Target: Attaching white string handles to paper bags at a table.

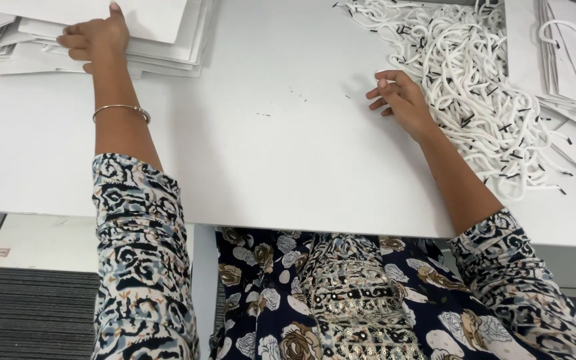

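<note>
White paper sheets (161,40) lie in a loose, fanned stack at the far left corner of the white bench (268,153), and the left hand (95,41) rests on top of that stack, palm down, its fingers curled at the stack's left side and one finger stretched toward the top sheet; whether it pinches a sheet I cannot tell. A thin metal bangle (121,110) circles the left wrist, nearer the body than the stack. Well to the right of the stack, the right hand (398,97) sits on the bench with fingers loosely bent and nothing gripped, its back touching the edge of a heap of white cord handles (475,87) with black tips. Right of that heap, folded white paper bags (568,60) with a cord loop lie overlapping at the bench's far right edge. Both forearms wear patterned sleeves, and dark floral fabric shows below the bench's near edge.
</note>
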